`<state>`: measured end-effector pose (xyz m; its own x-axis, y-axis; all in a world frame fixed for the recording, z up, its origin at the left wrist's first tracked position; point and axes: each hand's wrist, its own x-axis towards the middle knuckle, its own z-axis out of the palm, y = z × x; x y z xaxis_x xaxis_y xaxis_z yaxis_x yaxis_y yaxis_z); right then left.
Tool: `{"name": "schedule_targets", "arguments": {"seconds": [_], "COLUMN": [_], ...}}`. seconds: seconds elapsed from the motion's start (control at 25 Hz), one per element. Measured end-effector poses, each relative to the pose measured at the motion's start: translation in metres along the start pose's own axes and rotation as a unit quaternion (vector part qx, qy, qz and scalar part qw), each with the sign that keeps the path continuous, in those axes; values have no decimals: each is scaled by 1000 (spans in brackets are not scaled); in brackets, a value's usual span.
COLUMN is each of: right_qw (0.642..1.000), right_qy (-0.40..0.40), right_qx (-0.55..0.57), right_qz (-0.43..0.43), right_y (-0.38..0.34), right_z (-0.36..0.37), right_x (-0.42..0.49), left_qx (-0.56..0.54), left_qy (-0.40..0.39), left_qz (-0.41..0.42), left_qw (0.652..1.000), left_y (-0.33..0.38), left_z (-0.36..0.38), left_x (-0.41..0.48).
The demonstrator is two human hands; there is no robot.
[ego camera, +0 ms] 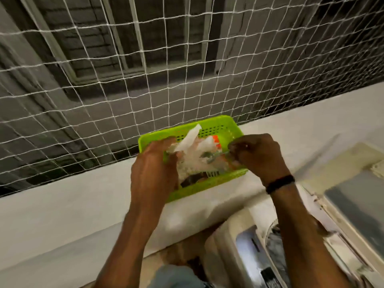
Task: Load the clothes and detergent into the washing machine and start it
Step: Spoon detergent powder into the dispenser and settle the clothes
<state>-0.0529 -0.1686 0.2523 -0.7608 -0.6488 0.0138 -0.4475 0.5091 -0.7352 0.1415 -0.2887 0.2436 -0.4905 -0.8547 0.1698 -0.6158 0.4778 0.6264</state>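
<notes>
A lime-green plastic basket [216, 124] sits on the white ledge. Inside it lies a clear plastic bag of pale detergent powder [193, 161] with white and orange packaging. My left hand [153, 169] grips the bag's left side at the basket's near-left edge. My right hand [257, 156] pinches the bag's top right edge, fingers closed on the plastic. The top-loading washing machine [234, 252] stands below at the lower right, its lid [353, 196] raised, dark clothes [274, 244] showing in the drum. The image is motion-blurred.
A white string net [145, 69] spans the opening above the white ledge [62, 210], with a grey wall and window bars beyond. A black band is on my right wrist. Light blue cloth [176, 277] shows at the bottom edge.
</notes>
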Motion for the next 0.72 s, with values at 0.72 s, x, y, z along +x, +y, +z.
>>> {"name": "schedule_targets", "arguments": {"seconds": [0.72], "right_qw": [944], "right_qy": [-101], "right_qx": [247], "right_qz": [195], "right_y": [-13], "right_z": [-7], "right_x": [17], "left_qx": [-72], "left_qy": [24], "left_qz": [30], "left_qw": [997], "left_y": [-11], "left_z": [11], "left_x": [5]}}
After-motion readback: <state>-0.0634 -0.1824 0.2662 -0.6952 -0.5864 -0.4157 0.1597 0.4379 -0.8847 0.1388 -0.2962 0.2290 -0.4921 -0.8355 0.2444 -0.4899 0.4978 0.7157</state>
